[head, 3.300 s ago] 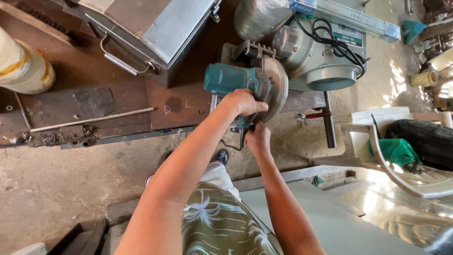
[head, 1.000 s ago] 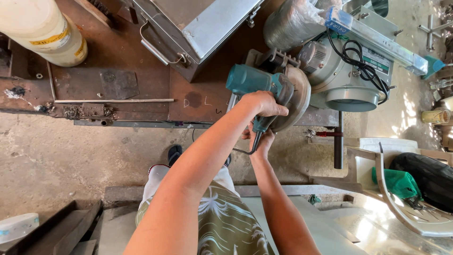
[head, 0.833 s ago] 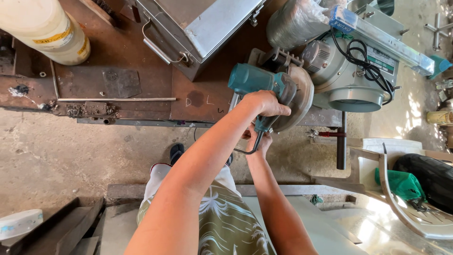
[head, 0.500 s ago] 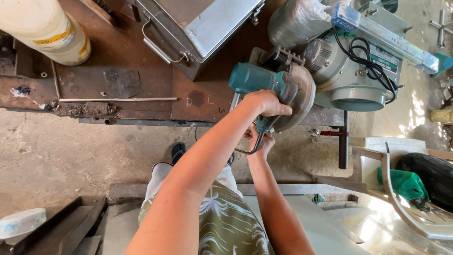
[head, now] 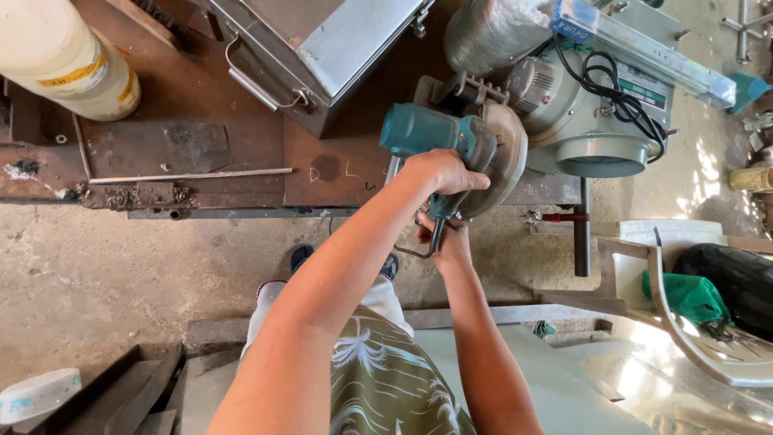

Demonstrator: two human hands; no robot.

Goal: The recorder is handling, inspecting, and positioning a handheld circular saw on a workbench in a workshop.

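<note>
My left hand (head: pixel 441 171) is wrapped tight on top of the teal cut-off saw (head: pixel 451 149); my right hand (head: pixel 448 242) sits just below, fingers closed near its handle (exact hold unclear). The saw body runs left-right across the rusty bench (head: pixel 201 153), blade guard rightward

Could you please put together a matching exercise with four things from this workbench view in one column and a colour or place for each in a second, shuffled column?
Things:
1. power tool
2. metal box
3. thin rod
4. big jug

Descriptions:
A. lying flat on the rusty bench, left of the hands
B. teal body, gripped by the left hand
C. cream, at the top left corner
D. shiny grey, with a wire handle

Pairs: 1-B, 2-D, 3-A, 4-C
</note>
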